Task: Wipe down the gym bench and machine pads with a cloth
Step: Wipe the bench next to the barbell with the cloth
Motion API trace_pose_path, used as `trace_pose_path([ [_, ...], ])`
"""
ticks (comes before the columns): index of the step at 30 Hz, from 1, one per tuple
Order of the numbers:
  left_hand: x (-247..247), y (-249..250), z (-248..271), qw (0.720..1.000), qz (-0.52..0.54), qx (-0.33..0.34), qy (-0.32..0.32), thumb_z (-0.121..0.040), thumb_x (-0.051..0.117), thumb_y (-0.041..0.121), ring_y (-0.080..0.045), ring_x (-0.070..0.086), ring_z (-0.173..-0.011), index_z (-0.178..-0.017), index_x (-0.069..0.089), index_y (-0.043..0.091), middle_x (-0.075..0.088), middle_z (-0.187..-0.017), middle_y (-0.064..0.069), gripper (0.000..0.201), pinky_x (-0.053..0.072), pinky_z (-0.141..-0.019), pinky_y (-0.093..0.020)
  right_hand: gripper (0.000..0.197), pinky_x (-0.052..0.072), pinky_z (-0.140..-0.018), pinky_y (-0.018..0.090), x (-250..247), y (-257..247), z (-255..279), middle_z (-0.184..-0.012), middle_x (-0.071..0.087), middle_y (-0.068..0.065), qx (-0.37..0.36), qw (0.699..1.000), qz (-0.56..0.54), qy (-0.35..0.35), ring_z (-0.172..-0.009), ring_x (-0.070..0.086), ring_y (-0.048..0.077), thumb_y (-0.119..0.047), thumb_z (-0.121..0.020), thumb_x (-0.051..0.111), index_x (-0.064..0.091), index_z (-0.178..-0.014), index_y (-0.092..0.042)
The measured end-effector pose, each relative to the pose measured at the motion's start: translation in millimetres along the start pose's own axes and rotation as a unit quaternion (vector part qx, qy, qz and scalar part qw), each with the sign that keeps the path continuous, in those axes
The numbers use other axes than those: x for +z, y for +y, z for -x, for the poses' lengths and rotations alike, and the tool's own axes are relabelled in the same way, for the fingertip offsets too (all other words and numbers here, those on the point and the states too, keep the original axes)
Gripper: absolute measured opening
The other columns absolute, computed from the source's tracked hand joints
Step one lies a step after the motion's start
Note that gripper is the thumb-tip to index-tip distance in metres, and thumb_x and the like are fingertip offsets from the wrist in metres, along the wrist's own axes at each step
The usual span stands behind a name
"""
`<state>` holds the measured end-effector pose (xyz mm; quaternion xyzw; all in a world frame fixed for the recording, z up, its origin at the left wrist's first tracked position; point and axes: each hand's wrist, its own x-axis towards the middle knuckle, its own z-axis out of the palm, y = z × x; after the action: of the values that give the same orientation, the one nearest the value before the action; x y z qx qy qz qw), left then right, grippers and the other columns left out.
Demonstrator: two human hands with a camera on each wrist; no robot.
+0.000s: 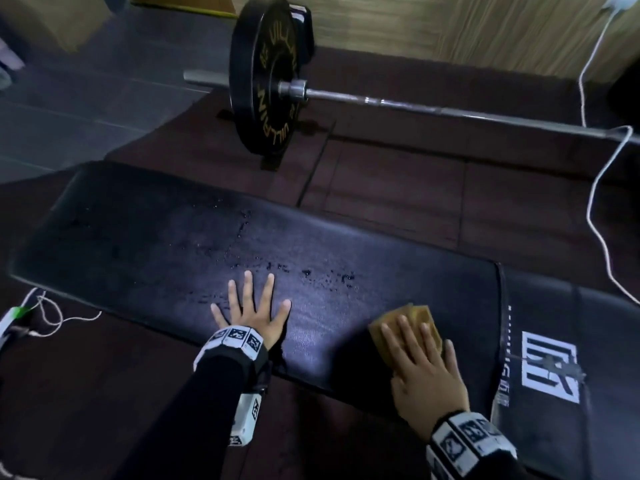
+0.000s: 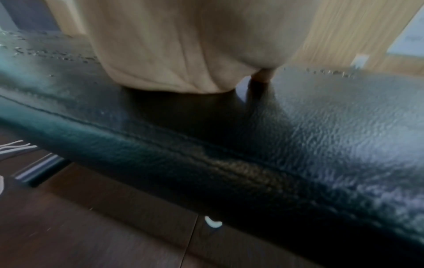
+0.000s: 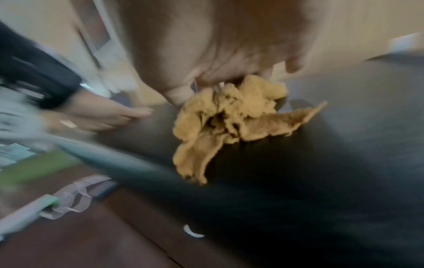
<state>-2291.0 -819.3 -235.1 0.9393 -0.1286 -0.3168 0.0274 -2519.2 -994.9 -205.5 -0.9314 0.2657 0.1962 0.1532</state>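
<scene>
A long black padded bench (image 1: pixel 145 237) runs across the head view, with wet droplets (image 1: pixel 311 273) near its middle. My left hand (image 1: pixel 252 308) lies flat on the pad with fingers spread; its palm (image 2: pixel 174 50) fills the top of the left wrist view above the bench (image 2: pixel 321 127). My right hand (image 1: pixel 419 355) presses a crumpled tan cloth (image 1: pixel 412 318) flat onto the pad near its front edge, fingers straight over it. In the right wrist view the cloth (image 3: pixel 229 123) bunches under my right hand (image 3: pixel 218 54) on the bench (image 3: pixel 344 145).
A second black pad (image 1: pixel 568 341) with a white logo adjoins on the right. Behind the bench a barbell (image 1: pixel 450 110) with a black plate (image 1: pixel 266 74) stands on dark floor mats. A white cable (image 1: pixel 599 209) trails at right; a white and green device (image 1: pixel 14 317) lies at left.
</scene>
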Motion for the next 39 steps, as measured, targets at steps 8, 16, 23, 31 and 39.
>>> trace_pose_path([
  [8,-12,8,-4,0.994,-0.034,-0.023,-0.099,-0.083,-0.002,0.074,-0.025,-0.039,-0.135,-0.124,-0.038,0.049,-0.052,-0.132,0.010,0.061,-0.019,-0.106,-0.061,0.063,0.009,-0.113,0.045,-28,17,-9,-0.149,0.034,0.007,-0.107,0.990,0.078,-0.056,-0.135,0.025,0.044,-0.041,-0.086,0.034,0.029,-0.145,-0.021],
  [16,-17,10,-7,0.990,-0.060,-0.023,-0.129,-0.082,-0.003,0.074,-0.023,-0.055,-0.118,-0.111,-0.051,0.050,-0.066,-0.117,0.009,0.061,-0.024,-0.101,-0.062,0.054,0.041,-0.099,0.055,-32,-8,-56,-0.146,0.042,0.002,-0.255,0.954,0.143,-0.058,-0.129,0.043,0.038,-0.043,-0.091,0.029,0.032,-0.144,-0.032],
  [23,-20,9,-8,0.981,-0.077,-0.054,-0.169,-0.058,-0.024,0.078,-0.020,-0.064,-0.107,-0.105,-0.056,0.053,-0.066,-0.119,0.011,0.061,-0.043,-0.082,-0.054,0.050,0.040,-0.100,0.050,-73,-44,-160,-0.141,0.049,-0.006,-0.303,0.938,0.157,-0.056,-0.127,0.048,0.031,-0.044,-0.088,0.027,0.048,-0.133,-0.040],
  [31,-22,11,-8,0.974,-0.097,-0.078,-0.192,-0.058,-0.026,0.077,-0.020,-0.061,-0.112,-0.110,-0.054,0.051,-0.064,-0.124,0.010,0.065,-0.045,-0.081,-0.052,0.055,0.038,-0.100,0.057,-90,26,-179,-0.151,0.033,0.001,-0.236,0.963,0.121,-0.044,-0.135,0.034,0.038,-0.038,-0.090,0.028,0.029,-0.145,-0.034],
  [39,-25,12,-9,0.973,-0.091,-0.071,-0.201,-0.061,-0.020,0.077,-0.020,-0.063,-0.108,-0.106,-0.054,0.051,-0.066,-0.119,0.010,0.063,-0.044,-0.082,-0.053,0.053,0.033,-0.102,0.055,-50,26,-93,-0.141,0.049,0.000,-0.314,0.936,0.142,-0.075,-0.125,0.048,0.038,-0.038,-0.088,0.037,0.039,-0.140,-0.035],
])
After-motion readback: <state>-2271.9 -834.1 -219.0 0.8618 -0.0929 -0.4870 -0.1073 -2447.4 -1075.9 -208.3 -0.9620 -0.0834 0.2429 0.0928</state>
